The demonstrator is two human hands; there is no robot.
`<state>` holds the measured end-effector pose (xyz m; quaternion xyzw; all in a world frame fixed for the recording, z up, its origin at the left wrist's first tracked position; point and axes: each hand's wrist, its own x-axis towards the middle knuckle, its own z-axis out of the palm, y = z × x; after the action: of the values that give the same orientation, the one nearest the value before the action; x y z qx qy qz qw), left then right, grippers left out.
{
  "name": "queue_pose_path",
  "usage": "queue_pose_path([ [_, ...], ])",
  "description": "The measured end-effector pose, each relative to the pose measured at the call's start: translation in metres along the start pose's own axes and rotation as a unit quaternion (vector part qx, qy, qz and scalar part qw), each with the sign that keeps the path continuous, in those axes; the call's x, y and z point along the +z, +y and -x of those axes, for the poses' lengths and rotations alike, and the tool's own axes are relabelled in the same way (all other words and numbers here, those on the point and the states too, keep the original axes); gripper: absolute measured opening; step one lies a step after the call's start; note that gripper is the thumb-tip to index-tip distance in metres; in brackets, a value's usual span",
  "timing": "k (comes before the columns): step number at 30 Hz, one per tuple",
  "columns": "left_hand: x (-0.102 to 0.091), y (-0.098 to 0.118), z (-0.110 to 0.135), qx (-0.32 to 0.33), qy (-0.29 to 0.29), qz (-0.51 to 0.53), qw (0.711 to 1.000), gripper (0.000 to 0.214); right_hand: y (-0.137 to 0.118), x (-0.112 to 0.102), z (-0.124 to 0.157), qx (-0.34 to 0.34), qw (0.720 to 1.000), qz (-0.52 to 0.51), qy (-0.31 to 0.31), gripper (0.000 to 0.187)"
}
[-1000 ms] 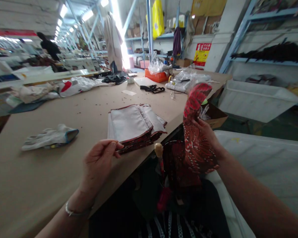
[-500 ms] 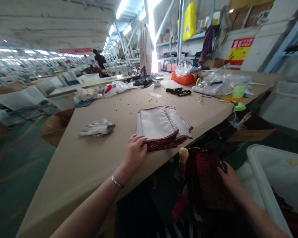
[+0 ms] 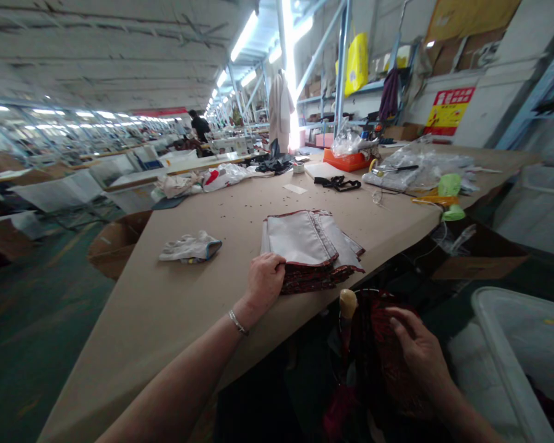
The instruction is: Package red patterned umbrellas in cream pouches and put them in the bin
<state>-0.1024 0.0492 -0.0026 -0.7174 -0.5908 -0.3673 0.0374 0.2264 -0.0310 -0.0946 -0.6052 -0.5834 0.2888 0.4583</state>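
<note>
A stack of white fabric pieces (image 3: 300,239) with dark red patterned edges lies on the table. At its near left corner, my left hand (image 3: 265,280) has its fingers curled, pinching the fabric edge. Below the table's edge hangs a bundle of dark red patterned fabric (image 3: 378,344), mostly in shadow. Over the right side of that bundle lies my right hand (image 3: 415,344), fingers stretched out and slightly apart, touching the cloth. A rounded wooden knob (image 3: 348,303) stands beside the bundle's top left.
A white work glove (image 3: 191,247) lies left on the brown table (image 3: 203,307). Farther back are black straps (image 3: 337,183), an orange tray (image 3: 346,161) and clear plastic bags (image 3: 401,169). A white bin (image 3: 493,332) stands at right, and cardboard boxes (image 3: 115,246) flank the table.
My right hand has moved left across the dark red fabric, its fingers now more stretched out. My left hand's fingers have curled tighter at the stack's corner. The view has shifted slightly.
</note>
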Motion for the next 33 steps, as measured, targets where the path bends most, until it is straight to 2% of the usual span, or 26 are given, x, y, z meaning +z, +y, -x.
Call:
queue_pose_path([
  [1,-0.002,0.004,-0.005,0.002,0.014,0.002,1.000,0.020,-0.028,0.002,-0.010,-0.084,0.996,-0.002,0.003,0.029],
  [3,-0.007,0.014,-0.013,0.009,0.037,0.005,0.999,0.018,-0.086,0.012,-0.033,-0.249,0.968,0.010,-0.013,0.022],
  [4,-0.009,0.020,-0.017,0.013,0.044,0.008,0.999,0.018,-0.113,0.020,-0.044,-0.307,0.950,0.034,-0.044,0.022],
  [6,-0.015,0.031,-0.022,0.023,0.051,0.017,0.998,0.018,-0.156,0.041,-0.065,-0.360,0.920,0.127,-0.090,0.028],
  [9,-0.025,0.042,-0.021,0.042,0.051,0.040,0.997,0.019,-0.184,0.073,-0.090,-0.346,0.889,0.269,-0.131,0.045],
  [11,-0.032,0.044,-0.015,0.049,0.053,0.057,0.996,0.018,-0.186,0.085,-0.102,-0.326,0.867,0.343,-0.159,0.041],
  [13,-0.037,0.041,-0.006,0.045,0.057,0.072,0.995,0.017,-0.184,0.085,-0.110,-0.298,0.852,0.396,-0.171,0.035],
  [14,-0.037,0.038,0.000,0.035,0.061,0.081,0.994,0.017,-0.183,0.081,-0.113,-0.273,0.854,0.409,-0.169,0.037],
  [16,-0.034,0.033,0.013,-0.008,0.073,0.110,0.991,0.016,-0.180,0.070,-0.114,-0.215,0.881,0.395,-0.150,0.041],
  [18,-0.028,0.031,0.023,-0.097,0.064,0.178,0.977,0.012,-0.175,0.061,-0.108,-0.202,0.915,0.329,-0.117,0.048],
  [19,-0.025,0.033,0.026,-0.159,0.048,0.238,0.957,0.006,-0.170,0.058,-0.102,-0.224,0.926,0.288,-0.099,0.054],
  [20,-0.024,0.037,0.028,-0.226,0.036,0.315,0.921,0.002,-0.164,0.057,-0.096,-0.257,0.930,0.250,-0.085,0.058],
  [22,-0.028,0.052,0.028,-0.330,0.060,0.472,0.815,0.010,-0.149,0.060,-0.080,-0.327,0.921,0.199,-0.074,0.061],
  [24,-0.040,0.073,0.026,-0.366,0.108,0.594,0.708,0.024,-0.133,0.065,-0.064,-0.365,0.912,0.167,-0.082,0.057],
  [25,-0.047,0.084,0.025,-0.366,0.117,0.636,0.669,0.031,-0.126,0.067,-0.057,-0.364,0.915,0.151,-0.092,0.054],
  [27,-0.058,0.101,0.026,-0.363,0.097,0.690,0.618,0.038,-0.113,0.066,-0.047,-0.319,0.934,0.110,-0.116,0.045],
  [28,-0.060,0.106,0.028,-0.363,0.081,0.699,0.611,0.039,-0.108,0.062,-0.044,-0.283,0.946,0.084,-0.136,0.039],
  [29,-0.059,0.108,0.032,-0.363,0.064,0.693,0.620,0.039,-0.104,0.057,-0.042,-0.246,0.956,0.056,-0.152,0.035],
  [30,-0.055,0.109,0.038,-0.361,0.049,0.671,0.646,0.039,-0.100,0.050,-0.042,-0.216,0.962,0.027,-0.163,0.030],
  [32,-0.041,0.104,0.053,-0.342,0.002,0.592,0.730,0.037,-0.093,0.037,-0.042,-0.190,0.966,-0.014,-0.174,0.026],
  [33,-0.034,0.102,0.060,-0.324,-0.039,0.550,0.769,0.038,-0.090,0.033,-0.042,-0.185,0.967,-0.028,-0.171,0.026],
])
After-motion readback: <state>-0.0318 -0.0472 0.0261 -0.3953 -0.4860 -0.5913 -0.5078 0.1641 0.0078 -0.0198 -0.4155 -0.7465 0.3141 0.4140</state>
